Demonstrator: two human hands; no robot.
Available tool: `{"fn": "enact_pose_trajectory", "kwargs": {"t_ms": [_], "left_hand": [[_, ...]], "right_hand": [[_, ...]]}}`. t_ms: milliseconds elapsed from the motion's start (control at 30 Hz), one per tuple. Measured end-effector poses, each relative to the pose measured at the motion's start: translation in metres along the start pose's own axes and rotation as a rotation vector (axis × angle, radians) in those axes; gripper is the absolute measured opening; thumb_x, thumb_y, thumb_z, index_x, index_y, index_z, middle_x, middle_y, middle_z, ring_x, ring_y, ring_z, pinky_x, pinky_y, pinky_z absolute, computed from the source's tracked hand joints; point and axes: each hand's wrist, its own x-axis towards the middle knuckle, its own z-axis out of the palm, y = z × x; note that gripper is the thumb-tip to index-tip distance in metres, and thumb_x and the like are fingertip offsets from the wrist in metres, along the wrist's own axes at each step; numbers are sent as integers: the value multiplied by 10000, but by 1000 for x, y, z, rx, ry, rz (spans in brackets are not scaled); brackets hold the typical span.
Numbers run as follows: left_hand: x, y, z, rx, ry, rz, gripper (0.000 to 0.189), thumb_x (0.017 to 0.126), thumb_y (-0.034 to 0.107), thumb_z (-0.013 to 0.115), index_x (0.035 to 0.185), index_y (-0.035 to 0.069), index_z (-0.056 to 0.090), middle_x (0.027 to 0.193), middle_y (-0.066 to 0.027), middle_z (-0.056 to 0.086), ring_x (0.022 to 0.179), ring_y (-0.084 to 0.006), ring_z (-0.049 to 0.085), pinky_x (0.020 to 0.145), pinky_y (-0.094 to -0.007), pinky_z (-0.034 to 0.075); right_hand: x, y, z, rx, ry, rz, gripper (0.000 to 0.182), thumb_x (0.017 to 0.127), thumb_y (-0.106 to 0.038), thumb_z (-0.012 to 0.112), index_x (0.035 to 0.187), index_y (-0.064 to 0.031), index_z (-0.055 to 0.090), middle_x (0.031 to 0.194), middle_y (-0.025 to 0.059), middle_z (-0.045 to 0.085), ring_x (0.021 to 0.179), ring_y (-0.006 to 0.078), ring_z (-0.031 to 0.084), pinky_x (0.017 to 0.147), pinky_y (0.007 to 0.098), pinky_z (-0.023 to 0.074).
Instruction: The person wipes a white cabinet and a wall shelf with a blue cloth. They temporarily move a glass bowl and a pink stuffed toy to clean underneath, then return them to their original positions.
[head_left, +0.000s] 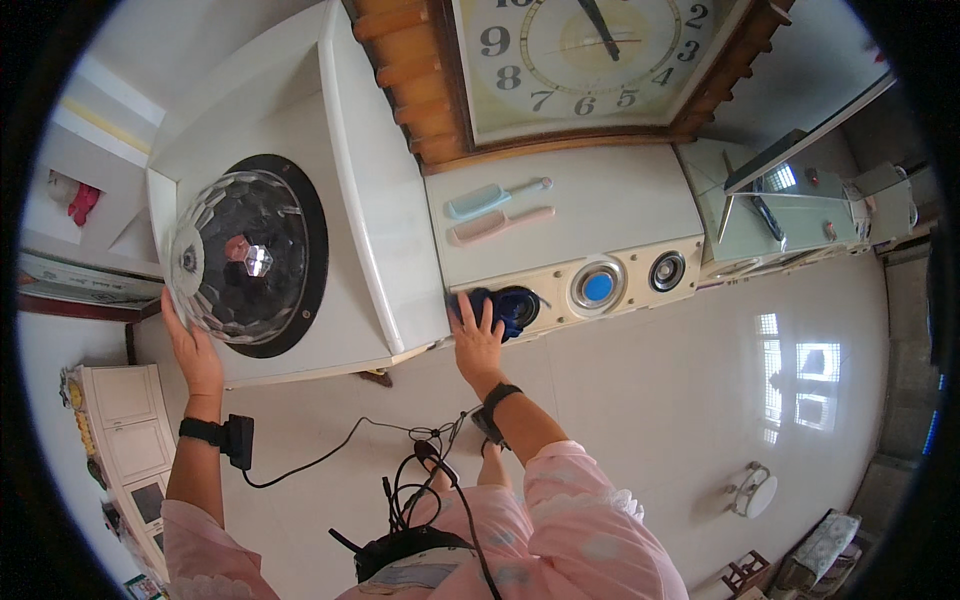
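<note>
My left hand (193, 349) lies against the lower left side of a clear faceted dome (217, 262), at the edge of a white cabinet (352, 277). The dome sits in a black ring fixed with screws. Whether those fingers grip the edge or only touch it is hard to tell. Under the spread fingers of my right hand (478, 345), a dark blue cloth (510, 309) is pressed onto the cream front panel (555, 289) of a speaker cabinet. The cloth partly covers a black speaker cone (529, 306).
A light blue comb (480, 201) and a pink comb (487, 226) lie on the speaker cabinet top (600, 187). A wood-framed clock (577, 67) stands behind them. To the right is a glass-topped cabinet (802, 225). Cables (420, 450) hang before me; a small stool (754, 491) stands on the tiles.
</note>
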Motion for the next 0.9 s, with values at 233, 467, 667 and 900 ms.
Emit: {"fn": "enact_pose_trajectory", "kwargs": {"t_ms": [233, 467, 667, 900], "left_hand": [[-1, 4, 1, 13, 23, -3, 571, 898, -24, 354, 1456, 26, 246, 1465, -189, 336, 1344, -327, 358, 1111, -364, 261], [-2, 4, -1, 46, 6, 9, 560, 916, -9, 356, 1462, 29, 235, 1476, -184, 325, 1357, -329, 343, 1115, -366, 251], [-1, -1, 1, -91, -18, -52, 570, 905, -20, 360, 1461, 24, 238, 1463, -183, 344, 1346, -318, 358, 1115, -358, 250], [-1, -2, 0, -30, 18, 7, 589, 885, -40, 363, 1458, 22, 243, 1445, -194, 366, 1325, -316, 388, 1102, -357, 277]], "right_hand": [[-30, 69, 3, 109, -139, -137, 453, 787, -118, 584, 1226, -234, 584, 1301, 2, 442, 1122, 265, 457, 755, 379, 504], [42, 47, -33, 489, 289, -19, 533, 749, 20, 574, 1257, -142, 555, 1239, 121, 462, 1043, 369, 487, 859, 428, 493], [27, 21, -7, 226, 136, -76, 531, 759, -51, 613, 1262, -213, 560, 1270, 54, 438, 1034, 302, 490, 759, 370, 519], [-44, 44, 7, 403, -217, -65, 527, 756, -4, 592, 1240, -211, 567, 1197, 90, 473, 1047, 335, 502, 792, 419, 529]]}}
